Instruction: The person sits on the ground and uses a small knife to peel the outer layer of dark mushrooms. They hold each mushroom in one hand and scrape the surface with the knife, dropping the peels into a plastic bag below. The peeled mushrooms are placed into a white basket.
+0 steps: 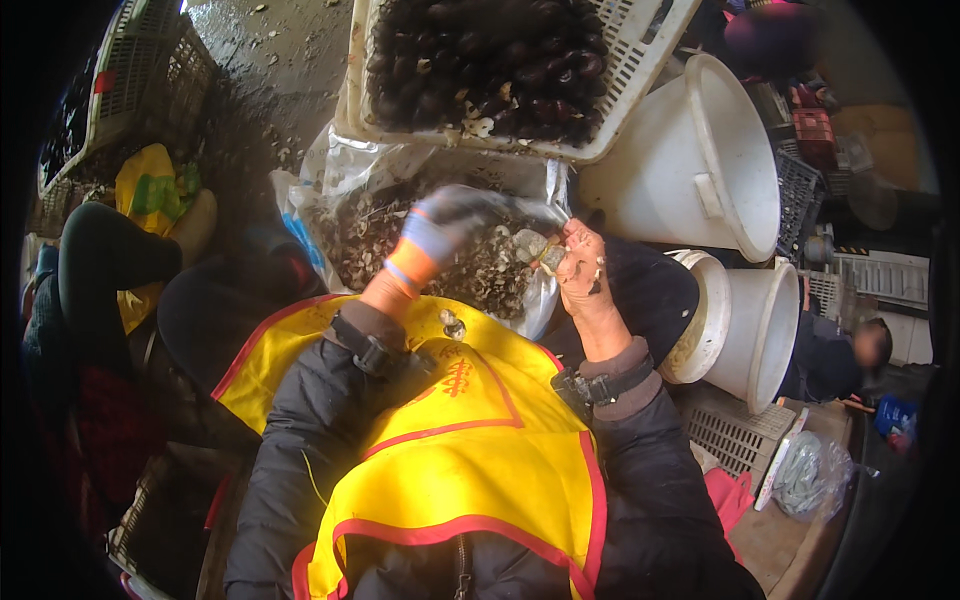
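Note:
My left hand [439, 229], in an orange and grey-blue work glove, is blurred by motion over an open plastic bag [300, 202]. Whether it holds anything is not clear. Bare and dirty, my right hand [589, 262] has its fingers closed on the thin tip of a blurred strip or tool, whose kind cannot be told. Greyish lumps, perhaps shell pieces [531, 246], lie against its fingers. Below both hands the bag holds many small shell-like scraps [480, 277]. A few pale bits [452, 326] rest on my yellow apron [465, 480].
A white plastic crate [480, 142] of dark shellfish [487, 67] stands ahead. White buckets [675, 150] are at the right, one with pale contents [684, 349]. Another crate [112, 90] and a seated person's leg [112, 247] are left. Another person [825, 360] is at far right.

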`<state>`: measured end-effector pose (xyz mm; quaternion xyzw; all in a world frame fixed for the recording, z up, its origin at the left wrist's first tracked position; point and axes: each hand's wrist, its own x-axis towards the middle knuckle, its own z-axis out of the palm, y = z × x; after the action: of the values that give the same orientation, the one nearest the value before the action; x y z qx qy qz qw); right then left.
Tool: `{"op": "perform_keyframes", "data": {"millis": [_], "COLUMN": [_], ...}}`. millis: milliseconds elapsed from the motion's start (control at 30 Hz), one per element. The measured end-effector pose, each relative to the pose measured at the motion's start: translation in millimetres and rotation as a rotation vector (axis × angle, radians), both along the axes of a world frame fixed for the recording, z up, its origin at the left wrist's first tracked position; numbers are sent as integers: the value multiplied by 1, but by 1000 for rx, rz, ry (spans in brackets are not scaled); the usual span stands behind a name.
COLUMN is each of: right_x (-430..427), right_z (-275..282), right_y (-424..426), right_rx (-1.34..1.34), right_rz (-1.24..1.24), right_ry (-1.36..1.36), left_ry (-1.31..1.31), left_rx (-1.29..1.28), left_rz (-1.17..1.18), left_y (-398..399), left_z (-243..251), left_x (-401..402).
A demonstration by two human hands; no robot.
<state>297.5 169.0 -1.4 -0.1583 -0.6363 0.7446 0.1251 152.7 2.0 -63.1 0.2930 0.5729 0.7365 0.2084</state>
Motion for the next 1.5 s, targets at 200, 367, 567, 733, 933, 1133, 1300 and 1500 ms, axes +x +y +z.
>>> {"op": "perform_keyframes", "data": {"millis": [200, 367, 567, 733, 933, 1133, 1300, 1500], "right_x": [1, 3, -10, -24, -6, 5, 7, 1], "right_z": [5, 1, 1, -2, 1, -6, -19, -2], "right_y": [5, 7, 9, 10, 16, 16, -9, 0], "right_rx": [15, 101, 180, 620, 1423, 258, 90, -24], "right_rz": [-35, -2, -90, -176, -148, -54, 361, 84], "right_ry": [-4, 4, 87, -36, -123, -218, -300, -109], "left_ry": [-644, 389, 25, -186, -501, 348, 151, 444], "left_rx": [-25, -68, -170, -132, -227, -472, -489, -288], "left_rz": [109, 160, 162, 85, -112, 127, 117, 3], "left_y": [3, 8, 11, 17, 12, 10, 13, 8], "left_z": [10, 2, -10, -7, -17, -7, -3, -12], "left_x": [5, 6, 12, 25, 18, 28, 31, 20]}}
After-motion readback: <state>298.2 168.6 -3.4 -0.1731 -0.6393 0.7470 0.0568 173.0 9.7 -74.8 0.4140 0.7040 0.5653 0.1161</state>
